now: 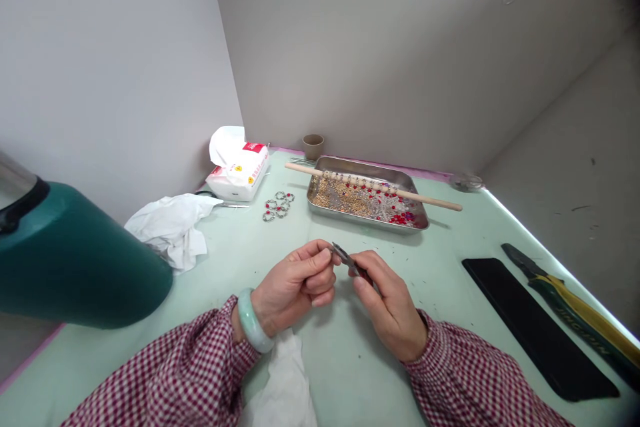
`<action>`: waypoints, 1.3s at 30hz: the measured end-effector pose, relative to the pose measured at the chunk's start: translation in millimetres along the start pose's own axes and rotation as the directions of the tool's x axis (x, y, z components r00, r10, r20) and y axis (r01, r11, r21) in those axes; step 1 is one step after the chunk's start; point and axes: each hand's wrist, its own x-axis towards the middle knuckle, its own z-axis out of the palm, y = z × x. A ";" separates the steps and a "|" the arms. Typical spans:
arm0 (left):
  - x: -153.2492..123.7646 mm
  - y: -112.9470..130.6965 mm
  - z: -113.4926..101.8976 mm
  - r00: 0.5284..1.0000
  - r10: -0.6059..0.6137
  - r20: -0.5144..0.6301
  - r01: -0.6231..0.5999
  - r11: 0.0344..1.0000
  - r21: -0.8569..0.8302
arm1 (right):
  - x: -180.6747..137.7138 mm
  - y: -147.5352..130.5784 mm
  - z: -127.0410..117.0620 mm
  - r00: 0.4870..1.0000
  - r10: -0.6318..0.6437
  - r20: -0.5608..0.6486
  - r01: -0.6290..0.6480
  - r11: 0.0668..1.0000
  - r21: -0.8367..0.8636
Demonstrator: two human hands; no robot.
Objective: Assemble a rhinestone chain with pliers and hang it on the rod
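Observation:
My left hand (305, 277) is closed in a pinch, thumb against forefinger, at the middle of the table. What it pinches is too small to make out. Wrapped in my right hand (387, 300) is a pair of small pliers (345, 257), their dark jaws pointing up and left, right at the left fingertips. Farther back lie several beaded rings (279, 207) with red beads. Behind my hands stands a metal tray (370, 219) of gold, clear and red beads. Across its top rests a wooden dowel (435, 201) with beaded pieces around its middle.
A large green bottle (100, 260) stands at left beside crumpled tissue (173, 227). A tissue pack (240, 170), tweezers (233, 205) and a small cup (313, 145) are at the back. On the right lie a black case (535, 327) and yellow-green pliers (575, 307). More tissue (285, 387) lies in front.

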 end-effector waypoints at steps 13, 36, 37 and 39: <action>0.8 6.8 -5.8 0.983 0.011 -0.181 0.039 0.963 0.268 | 1.5 5.6 4.6 0.999 0.023 -0.034 -0.030 0.978 -0.207; 5.0 -13.1 28.4 0.961 0.092 -0.261 -0.088 0.996 0.028 | 4.6 -25.7 14.7 0.966 0.138 -0.217 -0.136 0.990 0.027; 6.0 -14.8 28.1 0.961 0.094 -0.259 -0.090 0.996 0.028 | 4.2 -25.7 15.4 0.969 0.129 -0.211 -0.125 0.992 0.029; 8.1 -16.9 27.3 0.960 0.100 -0.260 -0.093 0.995 0.036 | 3.3 -25.8 15.0 0.971 0.132 -0.200 -0.129 0.991 0.027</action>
